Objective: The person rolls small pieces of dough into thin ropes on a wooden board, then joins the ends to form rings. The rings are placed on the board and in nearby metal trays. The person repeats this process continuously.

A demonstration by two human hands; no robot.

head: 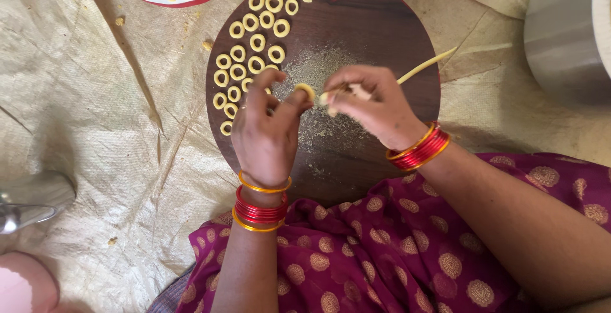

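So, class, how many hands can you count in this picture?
2. The left hand is over the round wooden board, pinching a small dough ring; the right hand is beside it, holding a long dough strip.

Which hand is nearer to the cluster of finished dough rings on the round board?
Left. The left hand touches the lower edge of the dough rings on the board; the right hand is farther right, holding a dough strip.

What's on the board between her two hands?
In the head view, a small dough ring pinched at the left hand fingertips, just short of the right hand, above scattered crumbs.
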